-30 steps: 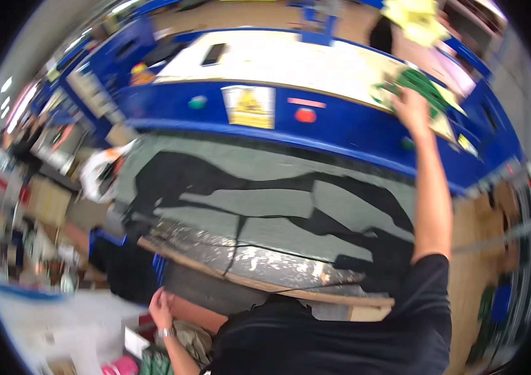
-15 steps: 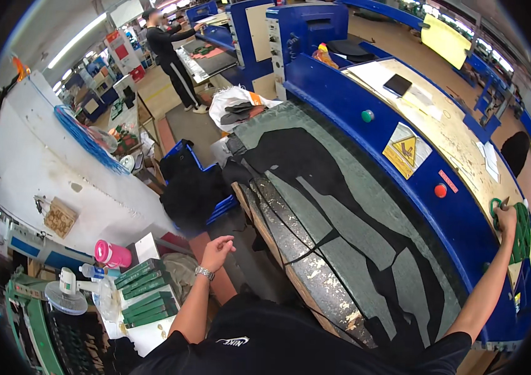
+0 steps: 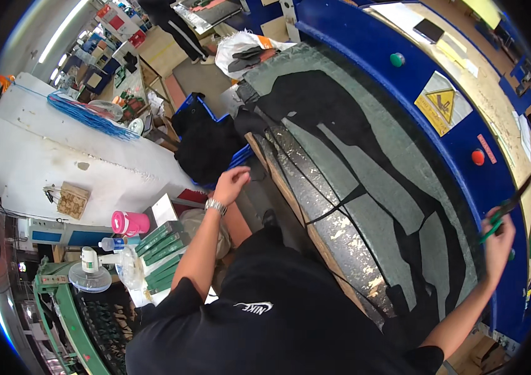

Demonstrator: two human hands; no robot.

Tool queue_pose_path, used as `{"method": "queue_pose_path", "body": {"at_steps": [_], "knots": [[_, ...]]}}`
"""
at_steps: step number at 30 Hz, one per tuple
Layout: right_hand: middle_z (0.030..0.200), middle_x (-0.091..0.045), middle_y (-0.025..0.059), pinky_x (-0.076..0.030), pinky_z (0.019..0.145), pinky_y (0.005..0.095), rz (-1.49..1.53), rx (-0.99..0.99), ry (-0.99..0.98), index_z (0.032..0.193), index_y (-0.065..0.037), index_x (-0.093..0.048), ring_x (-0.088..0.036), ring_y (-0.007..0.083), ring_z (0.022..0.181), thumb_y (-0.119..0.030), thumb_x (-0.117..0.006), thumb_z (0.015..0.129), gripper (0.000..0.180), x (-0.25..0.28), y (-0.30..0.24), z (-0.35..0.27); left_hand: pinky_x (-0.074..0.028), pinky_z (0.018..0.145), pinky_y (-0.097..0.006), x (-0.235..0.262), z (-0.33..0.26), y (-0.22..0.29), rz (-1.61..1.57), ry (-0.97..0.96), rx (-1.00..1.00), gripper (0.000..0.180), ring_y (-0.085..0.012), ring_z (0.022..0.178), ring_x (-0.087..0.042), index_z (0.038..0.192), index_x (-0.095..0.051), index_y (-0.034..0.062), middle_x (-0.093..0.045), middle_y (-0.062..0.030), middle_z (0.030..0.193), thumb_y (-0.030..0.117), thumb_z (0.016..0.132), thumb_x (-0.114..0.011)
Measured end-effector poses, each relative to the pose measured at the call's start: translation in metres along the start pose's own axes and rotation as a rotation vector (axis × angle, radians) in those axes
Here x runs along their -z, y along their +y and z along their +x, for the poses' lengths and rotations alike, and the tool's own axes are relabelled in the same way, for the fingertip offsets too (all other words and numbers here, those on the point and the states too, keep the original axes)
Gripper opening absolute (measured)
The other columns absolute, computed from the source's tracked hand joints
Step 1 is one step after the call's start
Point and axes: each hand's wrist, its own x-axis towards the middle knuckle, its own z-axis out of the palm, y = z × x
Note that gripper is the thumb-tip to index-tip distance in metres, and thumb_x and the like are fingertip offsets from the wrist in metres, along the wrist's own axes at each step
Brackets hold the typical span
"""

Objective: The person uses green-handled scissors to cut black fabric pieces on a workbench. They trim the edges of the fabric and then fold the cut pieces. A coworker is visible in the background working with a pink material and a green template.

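My right hand point(image 3: 498, 247) grips a pair of scissors point(image 3: 516, 199) with green handles, its dark blades pointing up and away over the blue machine beam. Loosely curled, my left hand point(image 3: 232, 185) hangs in the air left of the work table, with nothing visible between the fingers. A wristwatch point(image 3: 215, 206) circles that wrist. Dark cut fabric point(image 3: 322, 103) lies spread along the green table surface point(image 3: 397, 169), between my two hands. Long narrow strips of it run toward me, and thin dark strands trail over the table's worn metal edge.
The blue machine beam point(image 3: 365, 53) bears a green button point(image 3: 397, 60) and a red button point(image 3: 478, 156). A blue crate point(image 3: 243, 152) with black fabric stands beyond my left hand. Green blocks point(image 3: 164, 250), a pink container point(image 3: 130, 223) and a small fan point(image 3: 89, 277) sit at left. Another person stands far off.
My right hand has lifted the scissors off the beam's ledge, away from the green blocks there, and drawn them toward the table. The view has tilted down; my left hand stays raised.
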Motion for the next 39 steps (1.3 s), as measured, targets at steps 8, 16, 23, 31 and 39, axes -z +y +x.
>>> {"method": "queue_pose_path", "body": {"at_steps": [8, 16, 23, 31, 39], "knots": [[0.06, -0.042, 0.0017, -0.028, 0.05, 0.0303, 0.005, -0.148, -0.397, 0.069, 0.001, -0.057, -0.037, 0.0105, 0.057, -0.016, -0.08, 0.075, 0.03, -0.21, -0.039, -0.071, -0.054, 0.081, -0.034, 0.033, 0.19, 0.021, 0.509, 0.086, -0.245, 0.032, -0.0252, 0.091, -0.069, 0.112, -0.067, 0.0028, -0.069, -0.0128, 0.098, 0.024, 0.088, -0.071], [0.08, -0.057, 0.0105, -0.046, 0.067, 0.0332, 0.149, -0.105, -0.255, 0.093, 0.004, -0.063, -0.06, 0.023, 0.073, -0.007, -0.079, 0.076, 0.026, -0.377, -0.143, -0.057, -0.052, 0.084, -0.044, -0.01, 0.365, 0.013, 0.91, -0.097, -0.251, 0.056, -0.0368, 0.094, -0.065, 0.1, -0.069, 0.0038, -0.067, -0.0192, 0.102, 0.045, 0.066, -0.085], [0.09, -0.06, 0.0194, -0.048, 0.078, 0.0429, -0.061, -0.308, -0.568, 0.097, 0.004, -0.063, -0.06, 0.0356, 0.087, -0.044, -0.079, 0.075, 0.055, -0.473, -0.209, -0.002, -0.045, 0.061, -0.035, 0.003, 0.412, 0.056, 0.455, -0.75, -0.373, 0.043, -0.0153, 0.063, -0.058, 0.071, -0.054, 0.0021, -0.06, -0.0054, 0.063, 0.035, 0.076, -0.082], [0.121, -0.056, 0.0302, -0.046, 0.097, 0.0455, -0.257, -0.377, -0.672, 0.116, 0.013, -0.057, -0.056, 0.0422, 0.116, -0.072, -0.06, 0.079, 0.093, -0.539, -0.258, 0.101, -0.047, 0.054, -0.027, 0.001, 0.431, 0.108, 0.361, -0.925, -0.462, 0.04, -0.0084, 0.056, -0.057, 0.071, -0.057, 0.0033, -0.059, -0.0016, 0.062, 0.035, 0.081, -0.08], [0.125, -0.055, 0.0319, -0.046, 0.099, 0.0457, -0.369, -0.375, -0.722, 0.118, 0.013, -0.057, -0.056, 0.0422, 0.118, -0.078, -0.056, 0.077, 0.099, -0.528, -0.273, 0.108, -0.049, 0.058, -0.03, 0.011, 0.438, 0.112, 0.388, -0.879, -0.395, 0.038, -0.0125, 0.058, -0.062, 0.076, -0.064, 0.0002, -0.065, -0.0074, 0.065, 0.034, 0.08, -0.079]]}}
